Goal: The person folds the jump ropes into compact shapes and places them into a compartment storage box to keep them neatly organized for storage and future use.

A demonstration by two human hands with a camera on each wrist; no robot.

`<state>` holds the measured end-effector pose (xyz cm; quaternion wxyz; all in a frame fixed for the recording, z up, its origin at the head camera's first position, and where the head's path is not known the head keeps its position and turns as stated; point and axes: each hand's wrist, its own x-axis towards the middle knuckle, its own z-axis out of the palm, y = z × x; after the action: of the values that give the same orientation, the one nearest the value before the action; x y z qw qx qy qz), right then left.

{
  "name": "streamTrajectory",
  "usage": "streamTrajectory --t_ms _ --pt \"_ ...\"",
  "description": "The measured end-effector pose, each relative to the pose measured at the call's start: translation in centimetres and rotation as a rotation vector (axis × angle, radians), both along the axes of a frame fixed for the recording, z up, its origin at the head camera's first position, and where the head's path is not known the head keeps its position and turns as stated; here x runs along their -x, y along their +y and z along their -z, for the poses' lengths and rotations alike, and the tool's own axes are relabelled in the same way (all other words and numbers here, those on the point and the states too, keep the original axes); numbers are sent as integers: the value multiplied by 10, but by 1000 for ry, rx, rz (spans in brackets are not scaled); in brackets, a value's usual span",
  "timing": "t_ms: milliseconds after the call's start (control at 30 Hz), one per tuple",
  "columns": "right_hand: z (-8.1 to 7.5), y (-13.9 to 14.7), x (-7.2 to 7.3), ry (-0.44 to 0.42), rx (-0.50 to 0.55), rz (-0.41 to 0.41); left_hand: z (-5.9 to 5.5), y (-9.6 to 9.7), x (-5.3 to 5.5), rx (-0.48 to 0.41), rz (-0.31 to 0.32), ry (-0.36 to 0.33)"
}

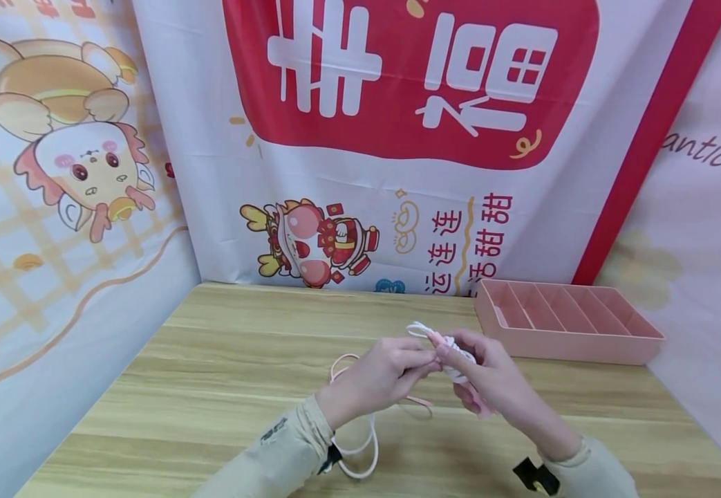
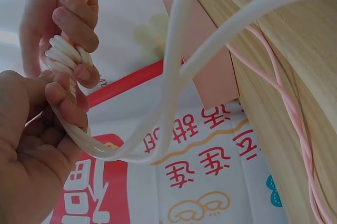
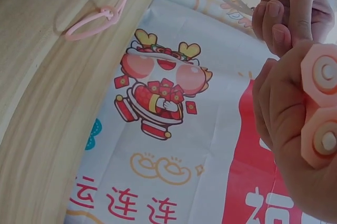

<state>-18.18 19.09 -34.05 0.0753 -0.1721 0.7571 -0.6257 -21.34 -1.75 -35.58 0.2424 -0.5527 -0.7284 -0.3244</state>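
Observation:
My right hand (image 1: 493, 377) grips the paired pink handles of a jump rope, whose octagonal ends (image 3: 323, 68) stick out of the fist in the right wrist view. White rope (image 1: 460, 349) is wound in several turns around the handles, above the fingers. Close against it, my left hand (image 1: 385, 370) pinches the white rope near the wrapped turns. From the left fingers a loose length of white rope (image 2: 221, 33) hangs in big loops, down toward the table under the left forearm. Both hands are raised over the table, fingertips nearly meeting.
A pink divided box (image 1: 572, 346) stands at the table's back right, behind the right hand. A thin pink cord (image 2: 284, 95) with a knotted loop (image 3: 110, 13) lies on the wooden table (image 1: 211, 380). Printed cloths (image 1: 211, 173) hang at the back and sides.

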Motion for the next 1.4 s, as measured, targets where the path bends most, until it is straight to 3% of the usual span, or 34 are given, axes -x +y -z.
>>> streamTrajectory --t_ms 333,433,600,767,1200,1400 --pt "-2 5 -2 40 11 -6 9 4 -3 -11 15 -63" --pt "-2 7 -2 73 -14 -10 9 4 -4 -30 15 -177" --pt "-2 10 0 149 -39 -70 6 4 -7 -100 -37 -423" --pt "-2 10 1 173 -39 -115 1 3 -7 -143 -51 -552" --pt "-1 12 0 242 -101 -111 0 4 -4 -58 -49 -422" --pt "-2 12 0 242 -114 -91 1 5 -4 -37 -68 -408"
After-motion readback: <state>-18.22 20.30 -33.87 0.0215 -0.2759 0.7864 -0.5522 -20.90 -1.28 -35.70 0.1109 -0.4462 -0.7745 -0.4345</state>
